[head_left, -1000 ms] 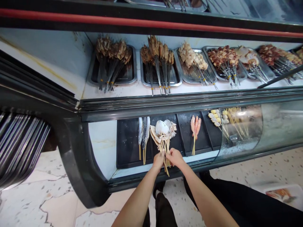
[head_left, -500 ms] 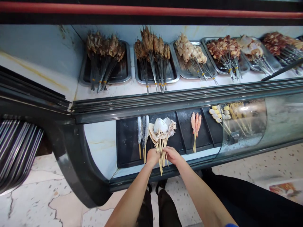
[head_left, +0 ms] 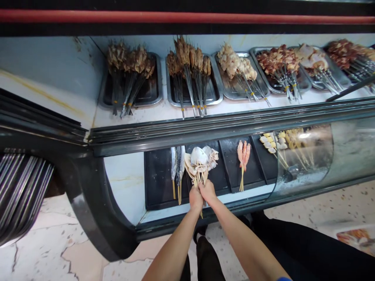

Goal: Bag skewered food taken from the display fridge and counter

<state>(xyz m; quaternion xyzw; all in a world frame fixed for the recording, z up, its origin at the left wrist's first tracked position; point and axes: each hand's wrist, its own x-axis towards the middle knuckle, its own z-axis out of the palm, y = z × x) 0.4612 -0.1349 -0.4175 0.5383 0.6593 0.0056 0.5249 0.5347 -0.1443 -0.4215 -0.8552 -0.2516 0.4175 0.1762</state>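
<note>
A bundle of squid skewers, pale pieces on thin wooden sticks, lies over the black tray in the lower case. Around the sticks, my left hand and my right hand are closed side by side and touching. Some stick ends show below my fingers. Just left of the bundle are several silvery fish skewers. To the right, shrimp skewers rest in another black tray.
Metal trays of meat skewers line the upper shelf. A curved glass pane covers the right of the lower case, over yellow-and-white skewers. Stacked trays stand at left. Another person's dark-clothed leg is at lower right.
My hands have come together around the sticks; the left moved right and the right moved slightly left. The squid heads have stayed in about the same place.
</note>
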